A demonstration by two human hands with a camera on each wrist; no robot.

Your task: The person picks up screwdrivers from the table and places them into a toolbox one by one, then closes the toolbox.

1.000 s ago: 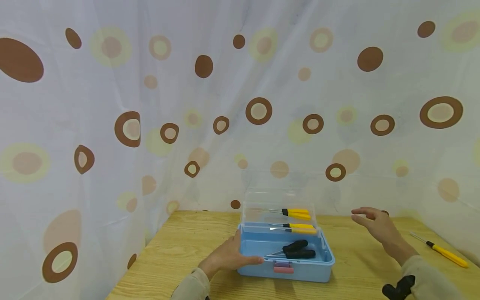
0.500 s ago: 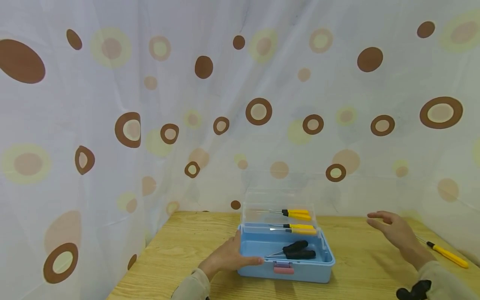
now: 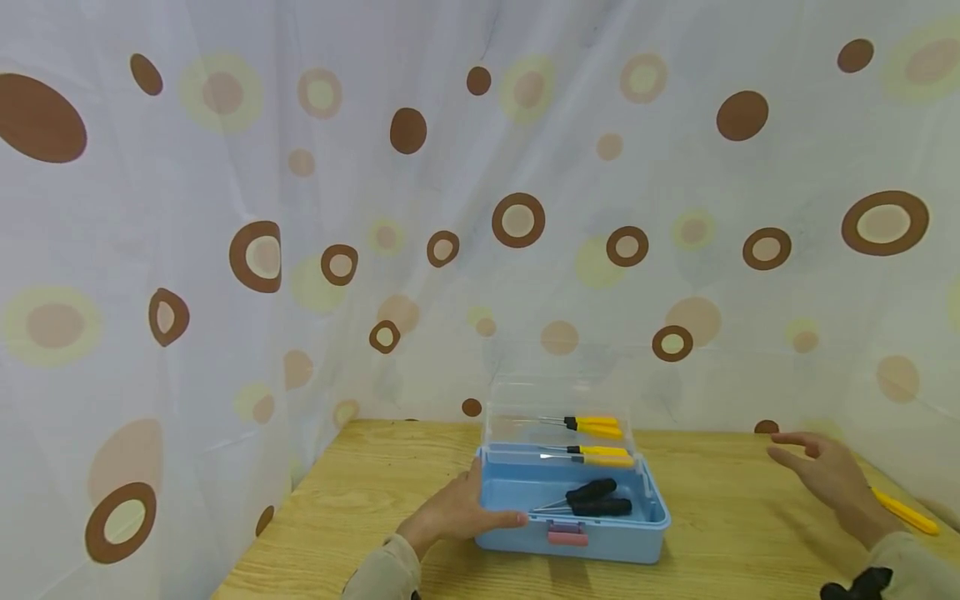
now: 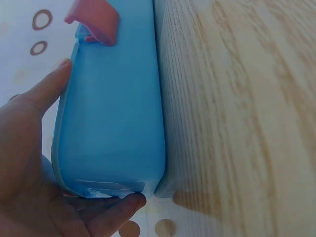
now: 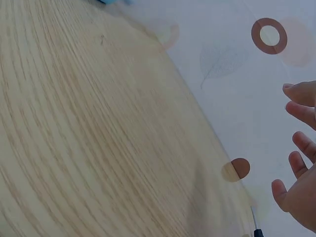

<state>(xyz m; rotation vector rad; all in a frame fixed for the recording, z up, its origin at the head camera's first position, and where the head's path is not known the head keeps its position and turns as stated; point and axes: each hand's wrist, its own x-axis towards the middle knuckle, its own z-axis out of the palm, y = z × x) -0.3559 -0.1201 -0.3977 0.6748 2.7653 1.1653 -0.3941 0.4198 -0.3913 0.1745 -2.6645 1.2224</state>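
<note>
A light blue toolbox (image 3: pixel 517 543) with a pink latch (image 3: pixel 567 539) stands on the table, its clear lid (image 3: pixel 517 412) raised. My left hand (image 3: pixel 453 510) grips its left front corner; in the left wrist view the thumb lies on the rim and the fingers bend round the end wall. Two black-handled screwdrivers (image 3: pixel 600 507) lie inside the box. Several yellow-handled screwdrivers (image 3: pixel 600 431) show at the lid. Over the table's right side, my right hand (image 3: pixel 828 482) holds nothing, fingers apart. It partly covers another yellow screwdriver (image 3: pixel 909 513) lying there.
The wooden table (image 3: pixel 375 492) reaches back to a white curtain (image 3: pixel 450 167) with brown and cream spots. The curtain also hangs along both sides. Wood surface lies between the toolbox and my right hand.
My right hand has moved steadily to the right, away from the toolbox and over the shaft of the yellow screwdriver. My left hand and the toolbox have stayed put.
</note>
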